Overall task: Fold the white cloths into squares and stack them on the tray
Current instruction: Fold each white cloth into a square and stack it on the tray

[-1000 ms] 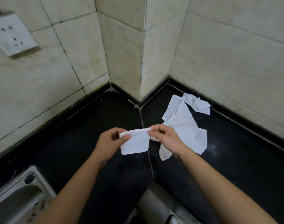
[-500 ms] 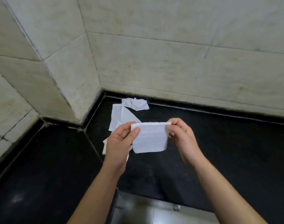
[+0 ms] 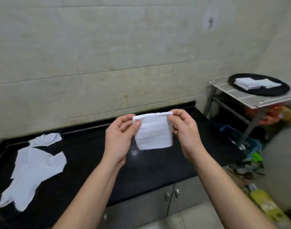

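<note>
Folded cloth (image 3: 153, 132) hangs pinched between left hand (image 3: 120, 138) and right hand (image 3: 185, 129).

Black counter (image 3: 85, 156) below tiled wall (image 3: 108, 47) — wire rack (image 3: 237, 95) right.

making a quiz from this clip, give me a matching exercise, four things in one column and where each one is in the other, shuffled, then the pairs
Things
1. folded white cloth
2. unfolded white cloths
3. stack of folded cloths
4. black round tray

Places
A. on the white wire rack
B. pinched at its top corners by the left hand and the right hand
C. on the black round tray
D. spread on the black counter, at the left

Pairs: 1-B, 2-D, 3-C, 4-A
</note>
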`<state>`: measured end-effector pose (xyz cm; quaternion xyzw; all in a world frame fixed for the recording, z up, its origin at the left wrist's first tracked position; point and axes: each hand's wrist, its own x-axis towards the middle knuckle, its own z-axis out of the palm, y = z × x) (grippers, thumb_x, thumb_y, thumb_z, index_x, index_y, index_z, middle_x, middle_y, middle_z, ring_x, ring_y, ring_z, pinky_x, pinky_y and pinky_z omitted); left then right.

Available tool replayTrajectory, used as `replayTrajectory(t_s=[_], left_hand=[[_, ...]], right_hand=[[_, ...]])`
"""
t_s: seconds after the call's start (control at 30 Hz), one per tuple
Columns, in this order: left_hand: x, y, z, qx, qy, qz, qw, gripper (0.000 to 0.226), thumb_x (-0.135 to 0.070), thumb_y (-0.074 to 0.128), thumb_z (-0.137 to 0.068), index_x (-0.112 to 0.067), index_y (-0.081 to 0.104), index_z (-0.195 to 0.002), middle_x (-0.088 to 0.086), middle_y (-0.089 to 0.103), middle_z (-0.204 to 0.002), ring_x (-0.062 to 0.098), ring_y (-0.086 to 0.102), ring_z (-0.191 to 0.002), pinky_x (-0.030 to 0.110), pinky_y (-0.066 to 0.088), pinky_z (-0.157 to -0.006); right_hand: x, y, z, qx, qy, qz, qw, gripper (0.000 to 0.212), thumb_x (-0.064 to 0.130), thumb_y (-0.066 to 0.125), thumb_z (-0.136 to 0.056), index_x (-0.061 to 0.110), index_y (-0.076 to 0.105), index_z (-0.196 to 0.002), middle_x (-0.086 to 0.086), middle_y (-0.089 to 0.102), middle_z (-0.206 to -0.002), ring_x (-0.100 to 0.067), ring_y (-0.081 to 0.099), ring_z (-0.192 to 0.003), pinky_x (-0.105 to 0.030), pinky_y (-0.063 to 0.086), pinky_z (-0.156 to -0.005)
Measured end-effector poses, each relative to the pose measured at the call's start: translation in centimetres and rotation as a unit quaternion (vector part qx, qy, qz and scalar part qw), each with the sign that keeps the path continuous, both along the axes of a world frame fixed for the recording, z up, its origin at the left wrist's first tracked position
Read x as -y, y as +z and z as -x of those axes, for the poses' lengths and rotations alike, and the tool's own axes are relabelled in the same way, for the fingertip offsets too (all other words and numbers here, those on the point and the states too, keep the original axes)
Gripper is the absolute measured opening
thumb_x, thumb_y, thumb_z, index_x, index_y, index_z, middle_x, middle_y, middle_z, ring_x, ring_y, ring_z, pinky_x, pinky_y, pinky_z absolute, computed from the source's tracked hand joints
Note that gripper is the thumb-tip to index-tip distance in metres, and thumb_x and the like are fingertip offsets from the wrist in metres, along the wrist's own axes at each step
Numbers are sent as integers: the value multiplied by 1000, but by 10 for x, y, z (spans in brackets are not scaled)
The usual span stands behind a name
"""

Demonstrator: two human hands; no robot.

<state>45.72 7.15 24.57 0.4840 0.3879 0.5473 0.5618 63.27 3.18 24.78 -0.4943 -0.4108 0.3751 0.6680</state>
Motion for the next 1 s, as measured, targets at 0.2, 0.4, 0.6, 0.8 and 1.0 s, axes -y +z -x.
replayTrajectory(t_s=[0.2,0.4,0.6,0.8,1.0], left_hand=[[55,24,-159,-16,-103,-29,994,19,-9,75,-86,-11,67,-103,5,77,-93,13,71,-84,28,54,-75],[77,31,-266,-25,-147,-47,988,16,-10,75,-86,-14,69,-100,5,77,-91,14,69,-84,33,55,-79],[50,18,-352,-9,-192,-13,981,22,-11,75,-84,-12,69,-105,6,77,-95,14,71,-85,29,54,-73],[-5,4,-461,-9,-239,0,971,26,-12,76,-81,-13,71,-107,4,78,-95,13,72,-85,26,57,-69],[-58,24,-578,-24,-258,-57,964,16,-8,76,-83,-13,75,-98,5,77,-94,14,70,-86,29,56,-72]], right_hand=[[87,20,-149,-10,-117,1,993,4,27,63,-87,30,66,-84,2,66,-90,-14,57,-82,-30,43,-67],[118,28,-247,-9,-192,-13,981,11,16,62,-94,24,64,-87,9,65,-80,-2,58,-69,-20,46,-56],[103,13,-331,18,-211,8,977,2,18,61,-95,19,61,-96,22,64,-68,6,58,-62,-14,46,-52],[64,8,-436,50,-235,30,970,6,17,62,-96,15,61,-101,17,67,-71,5,58,-63,-14,45,-53],[24,29,-546,45,-258,21,965,5,18,61,-97,23,62,-97,12,67,-74,-1,58,-65,-19,45,-55]])
